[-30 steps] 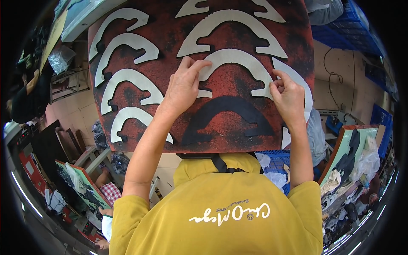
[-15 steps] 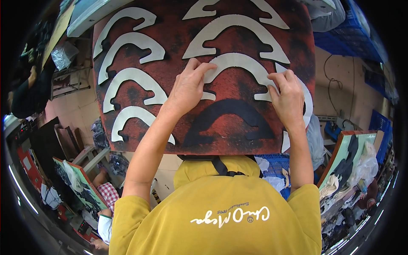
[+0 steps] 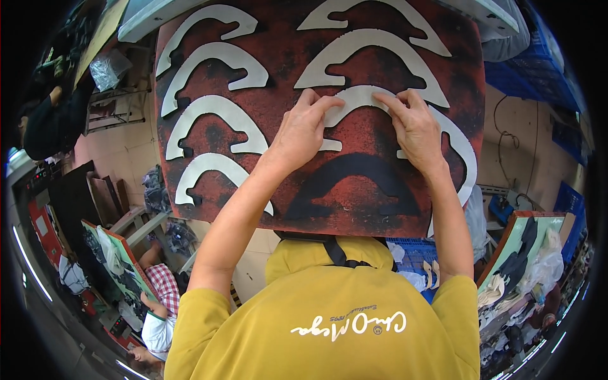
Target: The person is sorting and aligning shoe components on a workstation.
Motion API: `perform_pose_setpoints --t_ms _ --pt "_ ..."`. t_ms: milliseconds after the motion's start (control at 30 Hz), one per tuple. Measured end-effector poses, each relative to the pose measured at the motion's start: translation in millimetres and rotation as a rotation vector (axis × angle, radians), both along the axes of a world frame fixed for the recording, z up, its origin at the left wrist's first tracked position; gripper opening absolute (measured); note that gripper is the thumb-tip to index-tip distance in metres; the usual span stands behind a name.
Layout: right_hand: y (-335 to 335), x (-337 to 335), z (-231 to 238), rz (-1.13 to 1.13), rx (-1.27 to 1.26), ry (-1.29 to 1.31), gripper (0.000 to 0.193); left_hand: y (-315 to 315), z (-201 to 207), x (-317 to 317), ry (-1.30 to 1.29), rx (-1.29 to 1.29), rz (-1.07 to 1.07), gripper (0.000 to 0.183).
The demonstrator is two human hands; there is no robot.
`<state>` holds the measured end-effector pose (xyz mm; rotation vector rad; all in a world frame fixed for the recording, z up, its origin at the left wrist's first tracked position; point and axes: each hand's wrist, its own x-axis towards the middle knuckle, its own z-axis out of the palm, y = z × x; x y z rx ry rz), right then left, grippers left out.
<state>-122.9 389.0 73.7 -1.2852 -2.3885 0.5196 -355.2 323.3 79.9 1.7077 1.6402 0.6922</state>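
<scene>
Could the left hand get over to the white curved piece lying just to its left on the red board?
Probably yes. The left hand rests on the middle white curved piece; the neighbouring white piece lies flat on the red board, with nothing standing between them.

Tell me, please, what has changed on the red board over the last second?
Both hands, left hand and right hand, slid up the white arched piece toward its crown, fingertips closer together. The piece stays on the red board; the other white pieces lie as before.
</scene>
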Motion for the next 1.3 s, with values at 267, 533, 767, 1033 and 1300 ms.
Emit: perform_pose_setpoints --t_ms 267,533,767,1033,1300 --pt "0 -5 4 0.02 0.018 -0.072 0.047 -13 21 -1 0.092 -0.101 0.09 0.037" --pt "0 -5 4 0.018 -0.002 -0.053 0.046 -39 14 -13 0.104 -0.095 0.158 0.026" --pt "0 -5 3 0.031 0.008 -0.043 0.042 -47 7 -4 0.39 0.11 0.099 0.023" --pt "1 -4 3 0.058 -0.006 -0.052 0.041 -53 5 -3 0.388 0.181 -0.013 0.041" --pt "3 0 2 0.068 -0.041 -0.041 0.041 -47 4 -7 0.367 0.135 -0.041 0.037"
